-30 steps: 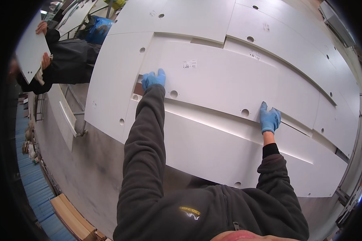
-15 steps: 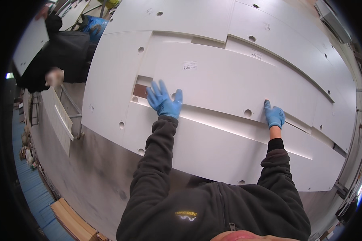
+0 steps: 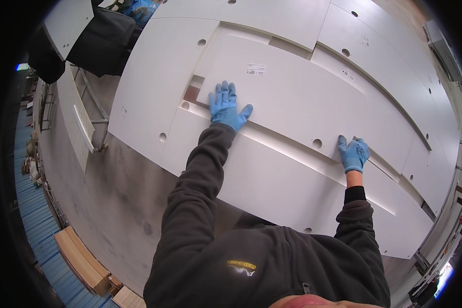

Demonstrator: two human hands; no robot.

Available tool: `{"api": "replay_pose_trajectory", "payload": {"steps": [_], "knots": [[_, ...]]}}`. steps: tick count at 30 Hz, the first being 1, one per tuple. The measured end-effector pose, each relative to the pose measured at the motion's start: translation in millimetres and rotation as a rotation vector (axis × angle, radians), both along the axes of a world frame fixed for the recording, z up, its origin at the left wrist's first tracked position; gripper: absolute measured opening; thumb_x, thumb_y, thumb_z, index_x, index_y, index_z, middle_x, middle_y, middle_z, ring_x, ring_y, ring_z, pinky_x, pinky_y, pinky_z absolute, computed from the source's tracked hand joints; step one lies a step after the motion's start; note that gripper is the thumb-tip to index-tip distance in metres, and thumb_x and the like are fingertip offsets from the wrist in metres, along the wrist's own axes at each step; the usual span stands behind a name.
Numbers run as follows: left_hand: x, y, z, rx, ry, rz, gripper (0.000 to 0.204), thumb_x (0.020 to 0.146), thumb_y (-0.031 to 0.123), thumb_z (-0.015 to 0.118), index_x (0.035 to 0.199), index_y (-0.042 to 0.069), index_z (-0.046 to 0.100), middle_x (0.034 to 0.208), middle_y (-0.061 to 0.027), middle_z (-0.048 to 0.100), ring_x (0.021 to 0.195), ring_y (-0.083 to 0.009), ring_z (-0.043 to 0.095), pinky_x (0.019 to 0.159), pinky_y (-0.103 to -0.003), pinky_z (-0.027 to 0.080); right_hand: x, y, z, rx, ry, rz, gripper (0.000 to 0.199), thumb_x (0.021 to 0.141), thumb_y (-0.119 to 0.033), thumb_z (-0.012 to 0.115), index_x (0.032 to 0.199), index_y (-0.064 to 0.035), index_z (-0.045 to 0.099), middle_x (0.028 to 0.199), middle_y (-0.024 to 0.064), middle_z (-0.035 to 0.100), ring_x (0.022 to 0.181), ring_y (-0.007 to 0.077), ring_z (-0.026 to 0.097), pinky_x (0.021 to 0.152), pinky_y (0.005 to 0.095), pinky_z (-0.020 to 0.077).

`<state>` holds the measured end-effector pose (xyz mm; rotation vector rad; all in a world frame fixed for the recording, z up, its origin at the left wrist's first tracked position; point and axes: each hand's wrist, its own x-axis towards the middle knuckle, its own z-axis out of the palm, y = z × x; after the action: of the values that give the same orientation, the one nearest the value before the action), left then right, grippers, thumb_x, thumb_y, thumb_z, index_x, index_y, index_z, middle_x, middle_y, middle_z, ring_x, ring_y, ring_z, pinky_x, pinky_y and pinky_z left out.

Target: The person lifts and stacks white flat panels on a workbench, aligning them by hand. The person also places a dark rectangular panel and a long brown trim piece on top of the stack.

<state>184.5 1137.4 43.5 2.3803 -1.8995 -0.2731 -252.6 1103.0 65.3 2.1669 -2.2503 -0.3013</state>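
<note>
A long white panel (image 3: 292,95) with a paper label lies on other white boards, its near edge crossing in front of me. My left hand (image 3: 226,110), in a blue glove, rests open on its near left end, fingers pointing away and thumb apart. At the near edge further right, my right hand (image 3: 353,154), also gloved in blue, is closed over the panel, thumb on top and the other fingers curled. Those fingertips are partly hidden. Between the hands a round hole (image 3: 317,143) shows in the panel.
White boards with round holes (image 3: 161,102) spread around the panel. A recessed strip (image 3: 292,156) runs along its near side. At the upper left, a person in black clothing (image 3: 101,43) is beside an upright white board (image 3: 69,25). Brown boards (image 3: 82,256) lie lower left.
My left hand has settled flat, its fingers closer together. My right hand's fingers have shifted at the panel's edge. The view has turned, and the other person's blurred hand is no longer visible.
</note>
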Motion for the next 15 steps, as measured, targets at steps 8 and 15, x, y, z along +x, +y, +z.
{"api": "replay_pose_trajectory", "payload": {"steps": [8, 15], "knots": [[22.0, 14.1, 3.0, 0.091, -0.058, 0.046, 0.102, 0.092, 0.067, 0.052, 0.164, 0.003, 0.017, 0.172, -0.019, 0.012, 0.159, -0.0351, 0.006, 0.127, -0.052, 0.0, 23.9, 21.4, -11.9, -0.135, 0.031, 0.106, 0.062, 0.091, -0.06, 0.057, 0.083, -0.0006, 0.071, 0.092, 0.0119, 0.066, 0.092, 0.0315, 0.062, 0.082, 0.0455, 0.0465], [34.7, 26.1, 1.8, 0.071, -0.022, 0.037, 0.1, 0.094, 0.063, 0.054, 0.163, 0.002, 0.017, 0.171, -0.0196, 0.013, 0.159, -0.0361, 0.006, 0.128, -0.052, 0.0, 34.5, 36.3, -13.9, -0.153, 0.021, 0.129, 0.061, 0.091, -0.06, 0.056, 0.086, -0.0006, 0.07, 0.091, 0.0115, 0.065, 0.092, 0.0306, 0.061, 0.082, 0.0446, 0.0453]]}}
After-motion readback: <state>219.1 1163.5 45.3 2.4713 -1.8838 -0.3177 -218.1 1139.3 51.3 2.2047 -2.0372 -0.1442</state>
